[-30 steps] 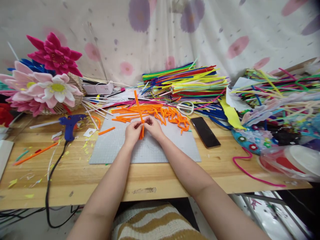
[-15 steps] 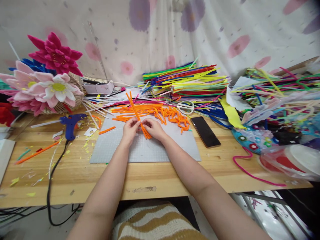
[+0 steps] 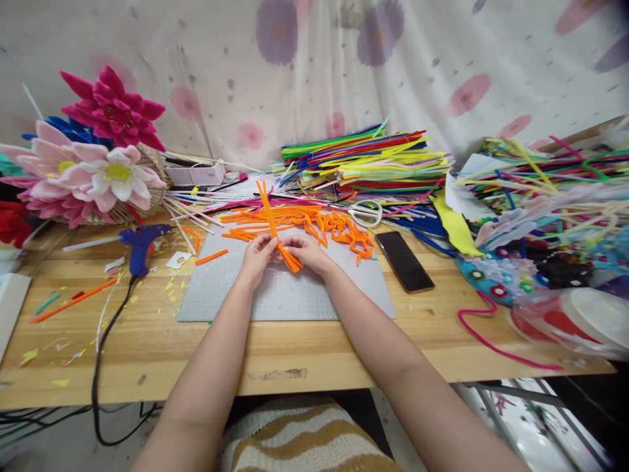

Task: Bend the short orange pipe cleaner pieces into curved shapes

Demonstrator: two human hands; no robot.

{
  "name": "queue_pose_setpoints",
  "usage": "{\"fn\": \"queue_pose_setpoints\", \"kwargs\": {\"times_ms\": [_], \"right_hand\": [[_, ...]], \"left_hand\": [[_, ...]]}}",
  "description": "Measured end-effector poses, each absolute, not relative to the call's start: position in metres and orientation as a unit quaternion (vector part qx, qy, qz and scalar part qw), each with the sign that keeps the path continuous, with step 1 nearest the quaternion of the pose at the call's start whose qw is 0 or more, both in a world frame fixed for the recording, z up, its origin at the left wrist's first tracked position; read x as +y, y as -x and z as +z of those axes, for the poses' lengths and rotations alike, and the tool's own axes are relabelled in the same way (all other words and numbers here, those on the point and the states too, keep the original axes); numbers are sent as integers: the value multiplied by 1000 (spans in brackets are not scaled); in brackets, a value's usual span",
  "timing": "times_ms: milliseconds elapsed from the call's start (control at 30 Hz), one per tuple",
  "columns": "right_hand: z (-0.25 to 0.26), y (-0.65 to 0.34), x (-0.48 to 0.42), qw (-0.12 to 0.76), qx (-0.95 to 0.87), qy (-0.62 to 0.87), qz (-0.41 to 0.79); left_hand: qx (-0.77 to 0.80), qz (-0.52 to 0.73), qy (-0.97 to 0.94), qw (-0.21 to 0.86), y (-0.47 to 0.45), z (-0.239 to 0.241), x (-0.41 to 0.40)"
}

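Note:
A small bundle of orange pipe cleaners is pinched at its middle between my two hands. My left hand closes on it from the left, fingertips at the crossing point. From the other side, my right hand grips the same stems, whose lower ends fan out below the fingers. Both hands are above a grey cutting mat. Behind them on the mat lie more orange pipe cleaners, straight at left, and curled orange pieces at right. One short orange piece rests near the mat's left edge.
A blue glue gun with its black cord lies left. White-handled scissors and a black phone are right of the mat. Coloured pipe cleaner bundles pile up behind. Fuzzy flowers stand at the left, a plastic tub at the right.
The orange bundle has tilted a little, its upper ends closer together and shifted right. Both hands keep hold of it in nearly the same place.

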State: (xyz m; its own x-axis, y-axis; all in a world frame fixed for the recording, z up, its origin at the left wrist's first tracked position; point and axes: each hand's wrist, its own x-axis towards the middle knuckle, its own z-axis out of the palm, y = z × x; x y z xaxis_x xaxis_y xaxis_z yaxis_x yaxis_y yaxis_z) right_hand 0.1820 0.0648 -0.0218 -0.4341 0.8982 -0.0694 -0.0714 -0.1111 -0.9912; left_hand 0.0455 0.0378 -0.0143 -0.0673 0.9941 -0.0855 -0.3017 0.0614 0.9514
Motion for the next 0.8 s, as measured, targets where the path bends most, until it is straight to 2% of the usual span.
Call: {"fn": "queue_pose_setpoints", "kwargs": {"times_ms": [300, 567, 633, 800], "right_hand": [[-17, -178, 64, 392, -525, 400, 640], [-12, -190, 65, 315, -538, 353, 698], [-13, -188, 65, 316, -554, 366, 678], [-14, -179, 61, 437, -625, 413, 499]], "left_hand": [[424, 576, -330, 616, -44, -14, 39], [429, 548, -367, 617, -48, -13, 35], [448, 553, -378, 592, -47, -15, 37], [470, 616, -366, 515, -46, -20, 43]]}}
